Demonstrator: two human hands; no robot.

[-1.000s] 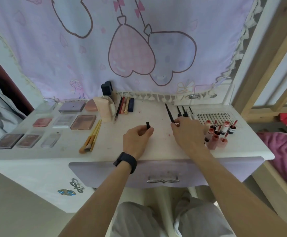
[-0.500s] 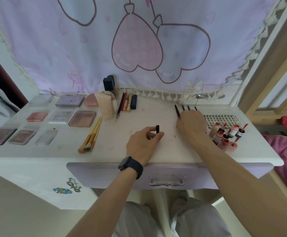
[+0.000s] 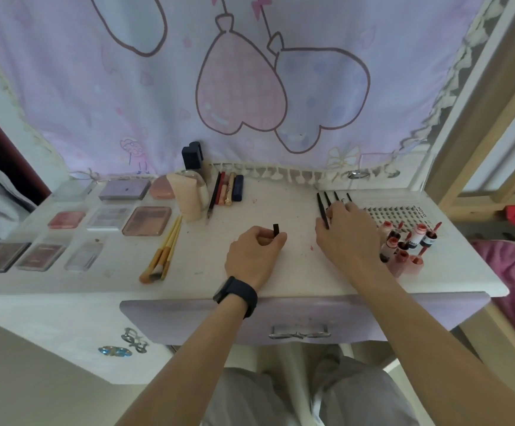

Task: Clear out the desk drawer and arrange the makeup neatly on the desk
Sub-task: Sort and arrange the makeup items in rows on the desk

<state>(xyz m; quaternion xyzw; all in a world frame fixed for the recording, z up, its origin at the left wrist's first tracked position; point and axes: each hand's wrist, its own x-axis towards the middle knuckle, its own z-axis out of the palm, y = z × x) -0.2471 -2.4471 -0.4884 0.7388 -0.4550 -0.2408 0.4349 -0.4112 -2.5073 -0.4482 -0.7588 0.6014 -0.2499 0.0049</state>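
Observation:
My left hand (image 3: 254,253) rests on the white desk (image 3: 250,195) at its middle and pinches a small black stick (image 3: 276,229) that points up between thumb and fingers. My right hand (image 3: 346,232) lies to the right over a row of thin black tools (image 3: 322,207); its fingers touch the leftmost one, and the others show only their tips. The lilac drawer (image 3: 299,318) below the desk edge is pushed in.
Palettes (image 3: 147,220) lie in rows at the left, gold-handled brushes (image 3: 164,250) beside them. A tube (image 3: 187,196), pencils (image 3: 225,192) and a dark bottle (image 3: 192,155) stand at the back. A lash tray (image 3: 391,212) and red lip-gloss bottles (image 3: 403,244) sit at the right. A curtain hangs behind.
My right hand carried the long black tool back and laid it at the left of the row of black tools. My left hand stayed in place with the small black stick.

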